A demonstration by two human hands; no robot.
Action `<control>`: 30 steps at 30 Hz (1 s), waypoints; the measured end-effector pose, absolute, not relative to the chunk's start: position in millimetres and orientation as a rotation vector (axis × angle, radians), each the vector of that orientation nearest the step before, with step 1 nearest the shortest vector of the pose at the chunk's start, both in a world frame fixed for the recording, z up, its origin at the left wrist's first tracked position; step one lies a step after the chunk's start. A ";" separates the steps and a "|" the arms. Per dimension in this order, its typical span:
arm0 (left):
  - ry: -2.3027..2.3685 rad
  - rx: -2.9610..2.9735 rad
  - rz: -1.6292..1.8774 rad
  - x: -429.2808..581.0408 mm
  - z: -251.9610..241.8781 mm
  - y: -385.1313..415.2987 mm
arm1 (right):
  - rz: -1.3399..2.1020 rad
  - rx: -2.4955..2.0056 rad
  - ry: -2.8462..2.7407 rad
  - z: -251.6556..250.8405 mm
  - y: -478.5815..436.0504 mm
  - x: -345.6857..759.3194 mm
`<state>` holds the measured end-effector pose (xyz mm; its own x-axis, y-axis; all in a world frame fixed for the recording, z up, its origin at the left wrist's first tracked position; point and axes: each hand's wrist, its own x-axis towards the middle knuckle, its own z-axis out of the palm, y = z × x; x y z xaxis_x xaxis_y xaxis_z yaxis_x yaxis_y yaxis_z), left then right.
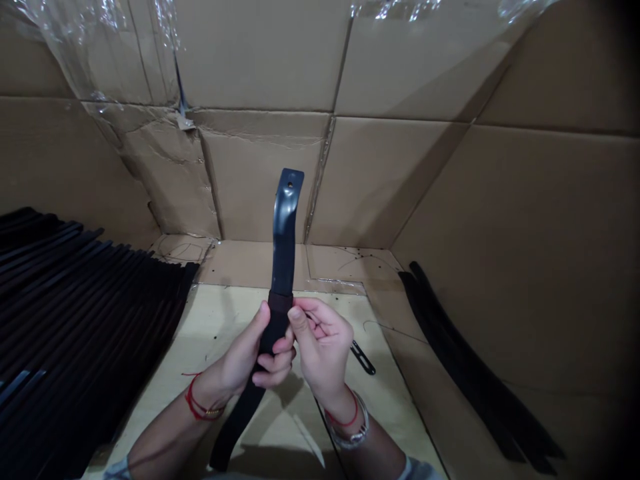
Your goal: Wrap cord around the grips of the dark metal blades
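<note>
A long dark strap [283,253] stands upright in front of me, its glossy upper end curling over with a small hole near the tip. My left hand [250,360] is wrapped around its middle, where a dark cloth-like section begins. My right hand [323,350] pinches the strap's edge right beside the left thumb, and a small black tool [363,358] sticks out below its palm. The strap's lower end hangs down between my wrists toward the tabletop [210,347].
A large stack of similar black straps [85,320] fills the left side. Two more dark straps [470,373] lie on the cardboard at the right. Cardboard walls [400,173] surround the light tabletop, with clear plastic film [105,60] draped at the upper left.
</note>
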<state>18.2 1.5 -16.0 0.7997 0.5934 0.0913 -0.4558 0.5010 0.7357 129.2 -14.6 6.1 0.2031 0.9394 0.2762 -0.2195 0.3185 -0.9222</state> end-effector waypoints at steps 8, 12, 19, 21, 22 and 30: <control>0.232 0.859 0.634 14.1 -15.2 8.1 | 1.008 -0.911 -1.084 11.2 -8.2 135.9; 0.305 0.845 0.667 14.7 -12.5 10.8 | 1.004 -0.905 -1.105 9.8 -1.8 138.8; 0.270 0.835 0.630 11.2 -13.4 14.0 | 0.910 -0.906 -1.137 4.2 -2.9 134.2; 0.240 0.845 0.591 9.6 -14.5 16.3 | 0.936 -0.914 -1.154 4.3 -4.7 132.7; 0.231 0.837 0.572 9.3 -15.2 17.3 | 0.967 -0.919 -1.160 4.5 -5.7 131.9; 0.239 0.700 0.539 12.7 -17.1 16.7 | 1.002 -0.897 -1.096 7.7 -8.0 130.5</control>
